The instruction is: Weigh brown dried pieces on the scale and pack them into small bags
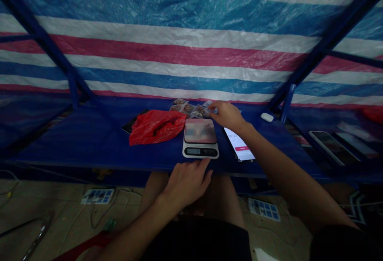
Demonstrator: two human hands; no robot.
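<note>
My right hand [227,115] reaches over the blue table top [74,141], its fingertips at several transparent plastic bags [191,108] of brown pieces. I cannot tell whether it grips one. My left hand [187,183] rests at the table's front edge, holding nothing, just in front of a white digital kitchen scale [200,138]. The scale's platform is bare and its display faces me. A crumpled red plastic bag [157,126] lies to the left of the scale. A phone [239,144] with a lit white screen lies under my right forearm.
A small white case [267,117] sits at the right of the table, and a dark phone [134,120] lies partly under the red bag. More phones [333,147] lie on a lower right surface. A striped tarp [179,50] and blue metal bars [38,42] stand behind. Power strips [97,196] lie on the floor.
</note>
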